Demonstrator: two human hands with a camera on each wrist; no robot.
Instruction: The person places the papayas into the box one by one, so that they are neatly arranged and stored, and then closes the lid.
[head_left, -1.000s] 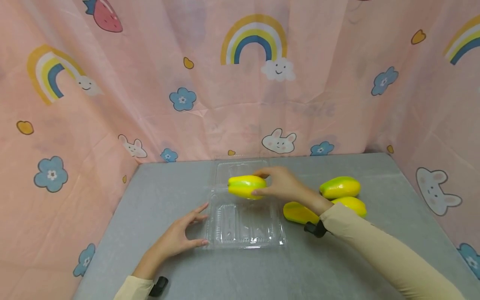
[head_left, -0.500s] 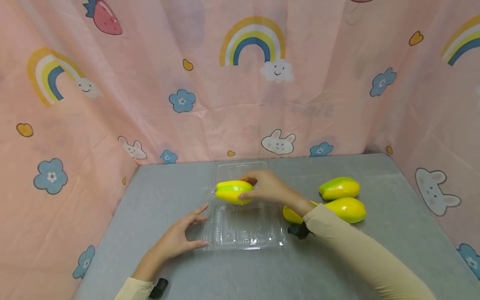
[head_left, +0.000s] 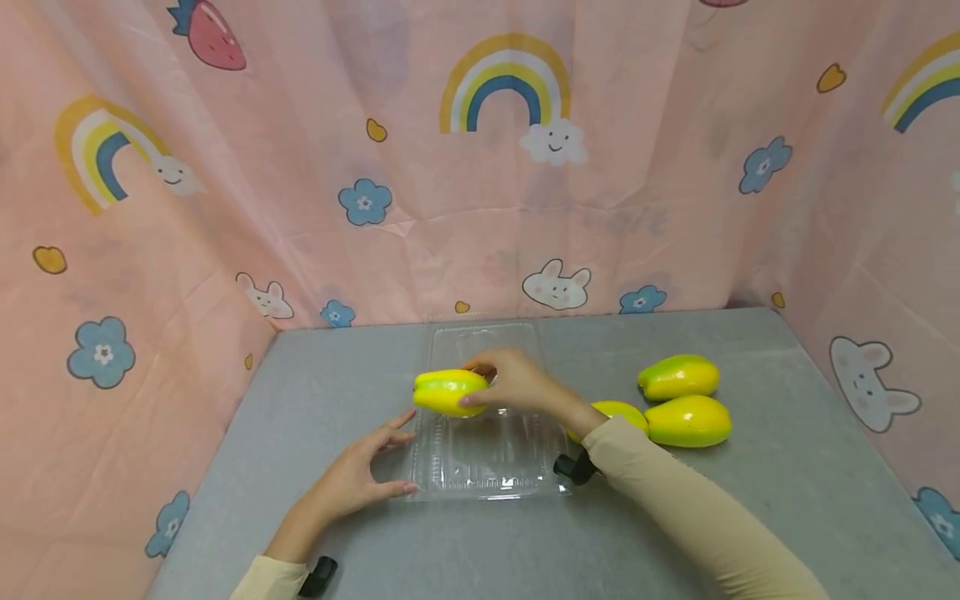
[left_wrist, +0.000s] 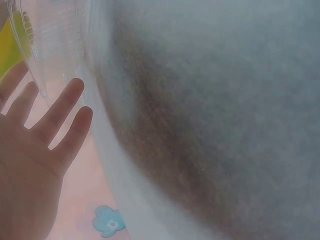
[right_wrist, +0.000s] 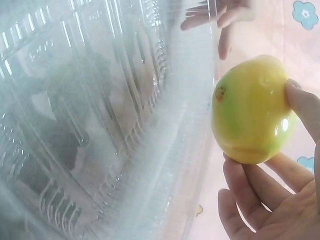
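My right hand [head_left: 517,383] grips a yellow-green papaya [head_left: 448,392] by its right end, thumb on the near side and fingers on the far side. The papaya lies sideways over the back left part of a clear plastic clamshell box [head_left: 491,454]. In the right wrist view the papaya [right_wrist: 252,110] shows end-on between thumb and fingers, beside the ribbed box wall [right_wrist: 100,75]. My left hand [head_left: 360,467] is at the box's left edge, fingers spread and thumb apart, holding nothing. The left wrist view shows its straight fingers [left_wrist: 55,110] near the clear plastic.
Three more papayas lie on the grey table right of the box: one at the back [head_left: 679,377], one in front of it [head_left: 688,422], and one [head_left: 618,412] partly behind the right forearm. The box's lid [head_left: 487,337] lies folded back toward the pink curtain [head_left: 480,225].
My right hand has carried the papaya left and slightly nearer, from over the hinge side to the box's back left. My left hand has stayed at the left edge.
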